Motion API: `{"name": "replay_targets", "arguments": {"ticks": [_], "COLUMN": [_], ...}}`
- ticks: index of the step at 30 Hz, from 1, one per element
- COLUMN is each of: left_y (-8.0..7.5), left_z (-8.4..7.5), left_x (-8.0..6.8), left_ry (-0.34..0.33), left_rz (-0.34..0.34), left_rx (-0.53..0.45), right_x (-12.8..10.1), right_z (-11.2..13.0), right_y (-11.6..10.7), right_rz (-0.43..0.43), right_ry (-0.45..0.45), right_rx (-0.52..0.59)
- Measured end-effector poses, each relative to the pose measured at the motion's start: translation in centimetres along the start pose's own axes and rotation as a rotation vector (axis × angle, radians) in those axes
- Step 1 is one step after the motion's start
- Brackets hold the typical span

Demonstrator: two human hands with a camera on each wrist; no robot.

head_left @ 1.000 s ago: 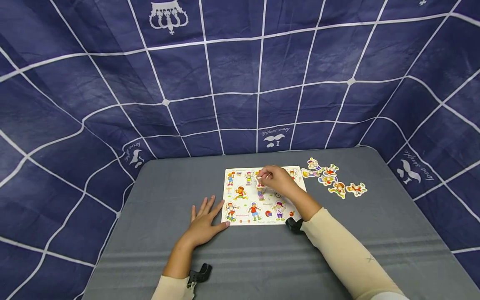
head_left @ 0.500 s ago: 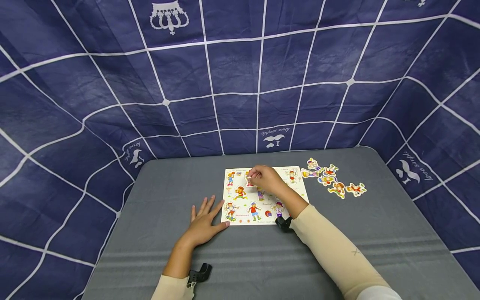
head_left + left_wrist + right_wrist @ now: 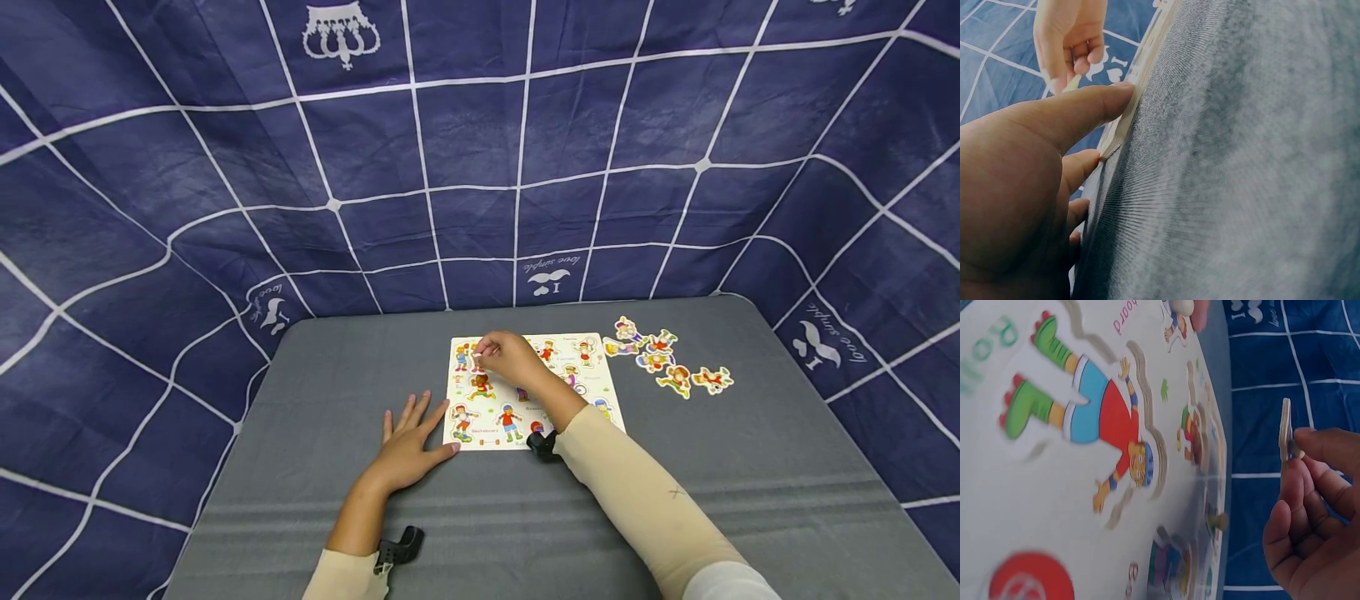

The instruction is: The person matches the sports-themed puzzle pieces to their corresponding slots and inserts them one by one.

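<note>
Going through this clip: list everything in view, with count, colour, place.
Puzzle board: 1, white, on table
Figures: several, multicoloured, on board
Loose pieces: 6, multicoloured, right of board
Held piece: 1, pale edge, above board
Table: 1, grey, under board
Curtain: 1, blue with white lines, behind table
Wrist devices: 2, black, one per wrist
Sleeves: 2, cream, on forearms
Left hand: 1, bare, at board's left edge
Right hand: 1, bare, fingers pinching held piece

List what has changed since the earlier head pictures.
The bare right hand, pinching a thin, flat wooden puzzle piece, has moved left across the white rectangular puzzle board; nothing was visibly grasped or released. The bare left hand at the board's left edge and the loose, colourful figure-shaped pieces on the right stayed put.
</note>
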State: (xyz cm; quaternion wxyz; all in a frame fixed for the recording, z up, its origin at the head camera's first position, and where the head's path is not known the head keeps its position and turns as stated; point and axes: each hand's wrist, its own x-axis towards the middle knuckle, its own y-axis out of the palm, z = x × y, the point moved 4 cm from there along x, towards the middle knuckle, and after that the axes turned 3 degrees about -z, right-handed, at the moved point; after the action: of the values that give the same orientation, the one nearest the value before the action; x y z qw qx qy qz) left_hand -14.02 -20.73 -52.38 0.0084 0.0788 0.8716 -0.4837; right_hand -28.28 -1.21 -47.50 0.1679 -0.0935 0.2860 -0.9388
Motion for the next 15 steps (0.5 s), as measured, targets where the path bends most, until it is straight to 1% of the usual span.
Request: {"name": "replay_targets", "arguments": {"ticks": [6, 12, 15], "left_y": [0.1, 0.1, 0.1], "left_z": [-0.1, 0.0, 0.1], "left_x": [0.0, 0.0, -0.1], "left_ry": [0.006, 0.008, 0.011], "left_rz": [-0.001, -0.003, 0.0], "left_rx": [0.0, 0.004, 0.008], "right_x": [0.8, 1.5, 1.9], "right_z": [0.0, 0.1, 0.1], "right_y": [0.9, 1.7, 2.2], "right_rz": [-0.003, 0.019, 0.03], "right_ry": [-0.004, 0.02, 0.017], "right_rx": [-0.025, -0.04, -0.056]}}
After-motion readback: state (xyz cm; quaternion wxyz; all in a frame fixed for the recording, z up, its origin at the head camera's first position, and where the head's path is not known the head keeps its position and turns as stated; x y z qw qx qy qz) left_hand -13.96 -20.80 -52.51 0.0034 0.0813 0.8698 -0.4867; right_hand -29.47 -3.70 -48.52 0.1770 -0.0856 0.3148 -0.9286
